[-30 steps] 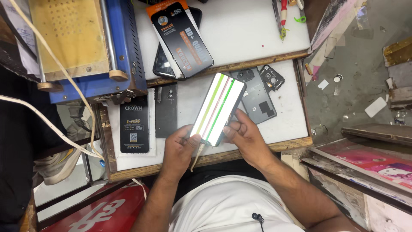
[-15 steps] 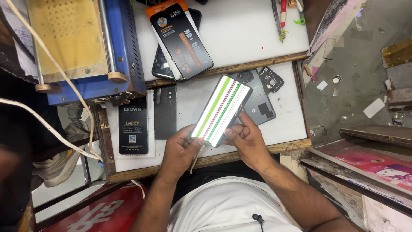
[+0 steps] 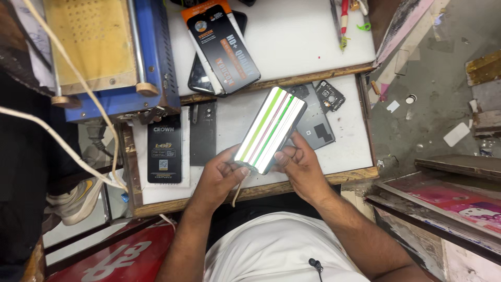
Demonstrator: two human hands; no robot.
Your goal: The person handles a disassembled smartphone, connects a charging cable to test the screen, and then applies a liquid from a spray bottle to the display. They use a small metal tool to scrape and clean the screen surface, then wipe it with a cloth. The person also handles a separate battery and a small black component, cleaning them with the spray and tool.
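Observation:
I hold a smartphone tilted above the near white tray, its lit screen white with green and red vertical lines. My left hand grips its lower left corner and a thin stick-like tool hangs down from that hand. My right hand grips the lower right edge, thumb on the screen. Beneath the phone, on the tray, lie a dark back cover and a small black circuit part.
A black flat package and a dark grey panel lie on the near tray. Farther back are an orange-black screen box over a dark phone, and a blue machine with a yellow pad. White cables cross at left.
The phone and both hands have shifted slightly right and up in view; the grip is unchanged.

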